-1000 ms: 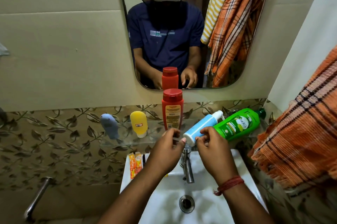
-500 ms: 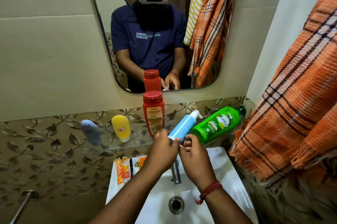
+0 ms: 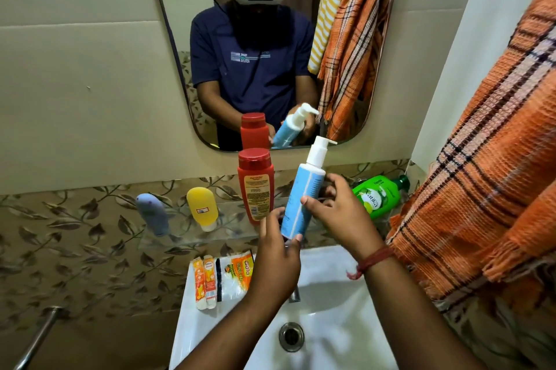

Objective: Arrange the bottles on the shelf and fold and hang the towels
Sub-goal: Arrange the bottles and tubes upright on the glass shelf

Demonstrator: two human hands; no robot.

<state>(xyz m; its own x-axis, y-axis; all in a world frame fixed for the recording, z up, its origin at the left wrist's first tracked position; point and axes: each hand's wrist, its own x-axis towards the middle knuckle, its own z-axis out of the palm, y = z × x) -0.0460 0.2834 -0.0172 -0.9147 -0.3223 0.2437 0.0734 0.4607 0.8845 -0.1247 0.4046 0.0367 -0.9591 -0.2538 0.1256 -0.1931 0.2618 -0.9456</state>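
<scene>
White porcelain fills the near foreground: a sink [image 3: 337,303] with a metal drain [image 3: 291,336], and on its left rim two orange sachets [image 3: 205,282] beside a scrub pad packet [image 3: 237,273]. Above the basin, both hands hold a blue pump bottle [image 3: 304,198] that leans slightly right, its white pump head up. The left hand [image 3: 278,261] grips the bottle's base with thumb and fingers curled round it, while the right hand [image 3: 340,213], a red thread at its wrist, grasps the middle of the bottle from the right side. Just behind the hands runs a glass shelf [image 3: 180,237] against a leaf-patterned wall. On it, from left, a grey-blue tube [image 3: 152,214] and a yellow tube [image 3: 202,208] stand cap-down, then a red bottle [image 3: 255,186] stands upright, and a green bottle [image 3: 377,196] lies tilted at the right end. An orange checked towel [image 3: 481,174] hangs at the right edge. Farther back, a mirror [image 3: 382,68] reflects the person, the bottles and more towels.
</scene>
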